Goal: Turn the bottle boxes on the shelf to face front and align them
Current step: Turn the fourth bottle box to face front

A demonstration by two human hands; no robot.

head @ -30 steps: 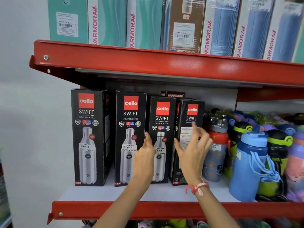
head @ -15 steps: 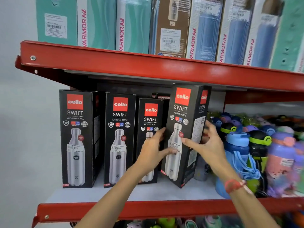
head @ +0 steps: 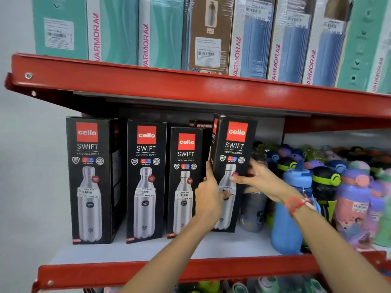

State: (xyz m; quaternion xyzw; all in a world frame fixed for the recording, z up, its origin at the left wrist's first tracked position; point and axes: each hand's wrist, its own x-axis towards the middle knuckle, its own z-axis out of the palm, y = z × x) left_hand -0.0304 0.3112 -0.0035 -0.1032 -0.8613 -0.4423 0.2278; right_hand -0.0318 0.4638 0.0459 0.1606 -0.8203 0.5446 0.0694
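Several black bottle boxes stand in a row on the white middle shelf (head: pixel 148 250). The first box (head: pixel 90 178), second box (head: pixel 146 180) and shorter third box (head: pixel 185 180) face front. The fourth box (head: pixel 233 144), at the right end of the row, also shows its front and stands upright on the shelf. My left hand (head: pixel 208 197) presses against its left edge, forefinger pointing up. My right hand (head: pixel 257 178) grips its right side, thumb across the front. Another black box (head: pixel 203 125) peeks out behind the row.
Loose plastic bottles crowd the shelf right of the boxes, a blue one (head: pixel 289 212) nearest the front edge. A red upper shelf (head: pixel 190 89) carries tall teal and blue boxes just above the row. The red front lip (head: pixel 190 269) runs along the bottom.
The fourth box was turned from side-on to front-facing, lifted and tilted toward me, and now stands upright back in the row. Both hands stayed on it.
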